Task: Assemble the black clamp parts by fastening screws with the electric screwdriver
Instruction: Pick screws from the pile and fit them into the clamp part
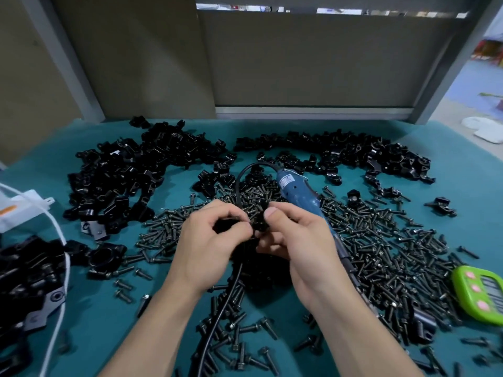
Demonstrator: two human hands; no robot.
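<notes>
Seen from above, a person's two bare forearms reach forward over a teal worktop (449, 164). The left hand (215, 240) and right hand (296, 240) meet at the centre, fingers curled. Together they pinch a small black clamp part (258, 224) between thumbs and fingertips, just above the worktop. Much of the part is hidden by the fingers. A blue screwdriver (296, 191) lies slanted on the worktop just behind the right hand, its tip end pointing toward the lower right. Whether the hand touches it cannot be told. Its black cord (226, 308) loops behind the hands and runs back toward the person. Dark screws (381, 240) are strewn thickly under and around the hands, mostly to the right. Loose clamp parts (130, 172) are heaped across the far side, left and right. A green timer (481, 295) sits at the right edge, and a white cable (60, 240) curves along the left.
</notes>
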